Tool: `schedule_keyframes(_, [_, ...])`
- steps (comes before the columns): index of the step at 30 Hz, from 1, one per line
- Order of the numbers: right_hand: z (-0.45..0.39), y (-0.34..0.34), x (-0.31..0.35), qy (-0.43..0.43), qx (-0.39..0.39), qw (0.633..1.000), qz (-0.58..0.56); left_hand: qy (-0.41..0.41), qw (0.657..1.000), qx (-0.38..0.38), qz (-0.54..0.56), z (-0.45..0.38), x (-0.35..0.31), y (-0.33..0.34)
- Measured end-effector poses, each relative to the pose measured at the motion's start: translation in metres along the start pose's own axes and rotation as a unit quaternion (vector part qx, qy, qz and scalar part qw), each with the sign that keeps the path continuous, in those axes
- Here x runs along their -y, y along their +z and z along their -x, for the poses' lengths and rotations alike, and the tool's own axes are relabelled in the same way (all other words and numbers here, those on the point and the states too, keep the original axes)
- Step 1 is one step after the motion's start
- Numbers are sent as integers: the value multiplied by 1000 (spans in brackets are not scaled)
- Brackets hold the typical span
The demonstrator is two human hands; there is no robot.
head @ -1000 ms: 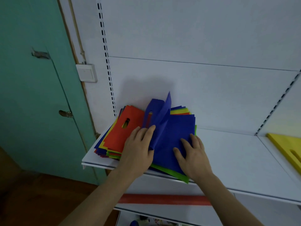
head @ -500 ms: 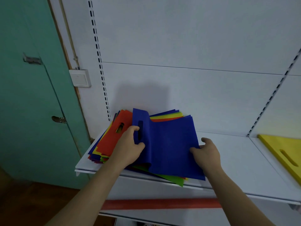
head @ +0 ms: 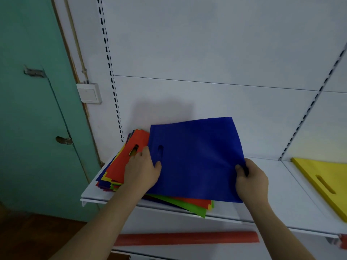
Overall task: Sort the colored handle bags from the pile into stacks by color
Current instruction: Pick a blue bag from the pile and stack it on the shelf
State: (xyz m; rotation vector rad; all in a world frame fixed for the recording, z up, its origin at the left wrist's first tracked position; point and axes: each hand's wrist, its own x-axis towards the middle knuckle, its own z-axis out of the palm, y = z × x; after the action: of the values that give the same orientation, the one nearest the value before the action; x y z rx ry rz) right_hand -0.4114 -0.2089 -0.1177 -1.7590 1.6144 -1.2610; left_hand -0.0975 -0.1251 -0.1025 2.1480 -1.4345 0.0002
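Note:
A flat blue handle bag (head: 197, 158) is lifted over the mixed pile (head: 120, 171) at the left end of the white shelf (head: 281, 207). My left hand (head: 140, 173) pinches its left edge just below the handle slot. My right hand (head: 251, 181) pinches its lower right edge. An orange-red bag (head: 129, 158) lies on top of the pile, with yellow, green and blue edges showing beneath it. A green bag corner (head: 195, 209) sticks out past the shelf's front edge. A yellow bag (head: 324, 182) lies alone at the right of the shelf.
A white slotted back panel (head: 206, 53) rises behind the shelf. A teal door (head: 28, 109) and a wall switch (head: 88, 93) are at the left. A red strip (head: 185, 238) runs along the shelf below. Wooden floor shows at the bottom left.
The blue bag was folded up on the pile, then spread flat. It now hangs higher and further right, with both hands pinching its edges.

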Motion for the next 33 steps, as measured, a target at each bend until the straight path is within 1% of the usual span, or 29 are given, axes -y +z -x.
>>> schedule_keyframes(1, [1, -2, 0, 0, -5, 1000, -13, -17, 1000, 1, 25, -3, -1, 0])
schedule_keyframes(3, [3, -7, -2, -3, -10, 999, -35, -73, 990, 7, 121, -9, -6, -2])
schedule_keyframes(4, [2, -10, -3, -4, -13, 999, -45, -106, 977, 5, 187, -12, -7, -3])
schedule_keyframes(6, [3, -16, -2, -7, -18, 998, -65, -141, 933, -5, 332, -16, -9, -8])
schedule_keyframes(7, [3, -19, -1, -8, -21, 997, -77, -137, 912, -12, 387, -17, -10, -11])
schedule_keyframes(8, [4, -20, 1, -10, -25, 996, -90, -123, 902, -25, 414, -18, -12, -15])
schedule_keyframes(11, [5, -22, 10, -15, -35, 991, -132, -65, 893, -66, 440, -14, -20, -26])
schedule_keyframes(12, [6, -22, 13, -17, -39, 988, -147, -52, 882, -72, 463, -12, -24, -29])
schedule_keyframes(14, [7, -20, 16, -23, -41, 983, -177, -36, 846, -66, 527, -7, -29, -31])
schedule_keyframes(16, [11, -16, 17, -27, -22, 982, -186, -23, 821, -34, 569, 1, -34, -32])
schedule_keyframes(17, [12, -13, 16, -27, -7, 984, -179, -8, 833, -18, 553, 5, -35, -31])
schedule_keyframes(19, [13, -6, 14, -27, 8, 988, -152, 23, 885, -10, 465, 12, -36, -26])
schedule_keyframes(20, [12, -5, 14, -26, 7, 990, -142, 23, 897, -16, 440, 15, -36, -25])
schedule_keyframes(21, [11, -4, 14, -24, 2, 990, -137, 13, 894, -18, 448, 16, -36, -24])
schedule_keyframes(24, [6, -7, 17, -19, -20, 991, -132, -20, 850, 21, 526, 17, -35, -33])
schedule_keyframes(25, [6, -8, 17, -17, -24, 991, -127, -24, 845, 31, 533, 19, -36, -36])
schedule_keyframes(29, [9, -8, 17, 4, -20, 995, -101, -57, 851, 39, 520, 26, -31, -38])
schedule_keyframes(31, [11, -11, 18, 13, -26, 995, -100, -33, 874, 31, 484, 25, -25, -37])
schedule_keyframes(33, [14, -17, 22, 9, -42, 994, -101, 11, 892, 2, 451, 23, -25, -40])
